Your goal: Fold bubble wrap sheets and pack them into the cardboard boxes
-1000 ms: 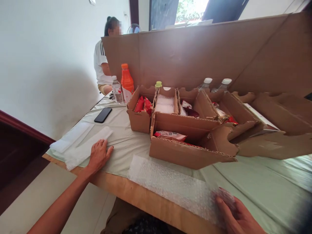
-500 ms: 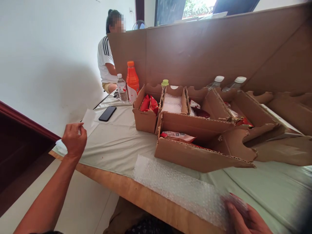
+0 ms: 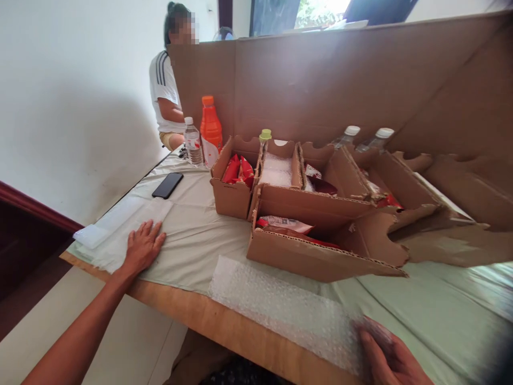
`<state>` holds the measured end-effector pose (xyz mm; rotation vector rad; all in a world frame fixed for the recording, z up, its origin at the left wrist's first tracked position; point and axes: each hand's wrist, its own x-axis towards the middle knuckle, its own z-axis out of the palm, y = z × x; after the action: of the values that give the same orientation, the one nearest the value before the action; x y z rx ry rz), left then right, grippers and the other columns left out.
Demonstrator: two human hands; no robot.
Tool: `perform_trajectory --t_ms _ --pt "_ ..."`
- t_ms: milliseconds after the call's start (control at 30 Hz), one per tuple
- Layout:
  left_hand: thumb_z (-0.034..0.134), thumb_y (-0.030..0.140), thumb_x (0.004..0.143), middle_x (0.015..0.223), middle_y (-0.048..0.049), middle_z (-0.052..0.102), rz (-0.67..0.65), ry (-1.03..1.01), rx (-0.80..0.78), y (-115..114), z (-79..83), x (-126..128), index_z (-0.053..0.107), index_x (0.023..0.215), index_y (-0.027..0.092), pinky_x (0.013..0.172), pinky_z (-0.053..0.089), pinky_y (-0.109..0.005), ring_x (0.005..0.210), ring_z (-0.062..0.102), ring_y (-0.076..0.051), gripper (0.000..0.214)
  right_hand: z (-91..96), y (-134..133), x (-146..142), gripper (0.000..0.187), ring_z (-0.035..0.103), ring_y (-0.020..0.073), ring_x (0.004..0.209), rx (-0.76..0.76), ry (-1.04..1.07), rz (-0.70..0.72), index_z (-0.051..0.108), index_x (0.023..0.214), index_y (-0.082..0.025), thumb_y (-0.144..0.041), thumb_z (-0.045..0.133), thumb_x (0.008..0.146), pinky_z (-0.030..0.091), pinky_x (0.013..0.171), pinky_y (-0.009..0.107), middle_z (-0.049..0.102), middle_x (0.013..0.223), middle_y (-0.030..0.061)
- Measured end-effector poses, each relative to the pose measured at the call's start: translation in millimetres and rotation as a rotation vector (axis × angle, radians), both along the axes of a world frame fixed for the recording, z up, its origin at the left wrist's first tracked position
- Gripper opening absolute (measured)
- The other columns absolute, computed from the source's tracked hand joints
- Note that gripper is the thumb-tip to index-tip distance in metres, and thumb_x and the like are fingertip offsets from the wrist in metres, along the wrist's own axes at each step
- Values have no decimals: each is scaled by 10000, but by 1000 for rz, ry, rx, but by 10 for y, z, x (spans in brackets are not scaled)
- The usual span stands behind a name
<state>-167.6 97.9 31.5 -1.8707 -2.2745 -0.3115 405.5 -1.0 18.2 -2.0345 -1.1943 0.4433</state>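
My left hand (image 3: 141, 248) lies flat with spread fingers on a stack of white foam sheets (image 3: 116, 230) at the table's left corner. My right hand (image 3: 390, 361) rests at the lower right on the end of a long strip of bubble wrap (image 3: 280, 307) that lies along the table's front edge; its fingers press on the wrap. Just behind the wrap stands an open cardboard box (image 3: 316, 251) with red snack packets inside.
More small cardboard boxes (image 3: 232, 187) with packets sit further back, before a tall cardboard wall (image 3: 340, 80). An orange bottle (image 3: 210, 128), water bottles (image 3: 193, 141) and a black phone (image 3: 167, 185) stand at the left rear. A person in a white shirt (image 3: 162, 85) sits beyond.
My left hand lifted a white sheet off the stack half a second ago, then came back down flat on the stack. My right hand stayed on the bubble wrap.
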Motion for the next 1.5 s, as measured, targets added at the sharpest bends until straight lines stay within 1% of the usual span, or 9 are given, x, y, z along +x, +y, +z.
perform_trajectory --t_ms 200,367,500,633,867,1033,1200,1367,1500 --pt "345 583 950 1476 -216 541 -89 -60 145 -76 29 153 585 1300 178 1080 382 -716 1410 447 -454 588 165 -66 -161 482 754 282 858 84 97 44 740 1046 -168 -567 596 818 606 788 379 804 981 111" --pt "473 577 920 1305 -168 670 -423 -168 132 -237 -66 858 651 1179 209 1097 457 -570 1334 549 -378 484 171 -97 -183 434 748 265 880 143 143 64 724 1065 -161 -522 603 855 601 820 378 795 994 115" --pt "551 528 863 1345 -214 635 -447 -204 68 -286 -175 1451 693 1045 172 1077 459 -605 1363 497 -426 425 165 -114 -185 415 743 261 869 162 211 91 721 1049 -167 -515 610 853 599 828 376 793 969 107" --pt "515 399 864 1365 -197 636 -497 -310 90 -378 -110 1752 639 781 210 1073 462 -586 1384 482 -417 241 168 -124 -185 395 732 255 860 161 245 88 723 1036 -180 -508 606 851 586 824 363 789 946 95" --pt "560 548 823 861 -51 755 -250 -647 -115 -473 437 1610 624 972 233 701 567 -348 824 732 -268 354 315 -267 -297 350 670 207 672 70 286 222 736 1001 -179 -471 585 880 527 605 294 740 797 50" --pt "520 458 839 867 -64 762 -260 -408 -72 -117 683 1382 610 1244 171 721 548 -342 808 739 -262 504 409 -436 -609 462 702 223 718 -10 306 381 648 1318 -189 -391 578 909 564 662 330 768 880 56" --pt "507 280 842 863 -102 767 -385 -237 -40 484 629 1421 669 1192 159 783 530 -404 802 716 -289 404 329 -600 -1174 604 622 268 1288 -44 431 727 524 1497 -264 -206 561 897 504 1075 427 646 1419 79" --pt "550 190 849 1026 -167 762 -539 -207 59 772 385 1727 700 1123 146 941 492 -480 1017 684 -337 315 215 -722 -1580 569 700 305 1135 -201 310 934 582 1457 -268 -231 603 890 535 1018 450 715 1308 95" --pt "555 216 916 1322 -210 662 -605 -232 192 488 283 1772 654 1238 124 1067 429 -538 1253 575 -358 349 271 -755 -1591 545 732 275 895 -268 216 999 629 1408 -278 -250 665 865 582 878 395 788 1047 74"
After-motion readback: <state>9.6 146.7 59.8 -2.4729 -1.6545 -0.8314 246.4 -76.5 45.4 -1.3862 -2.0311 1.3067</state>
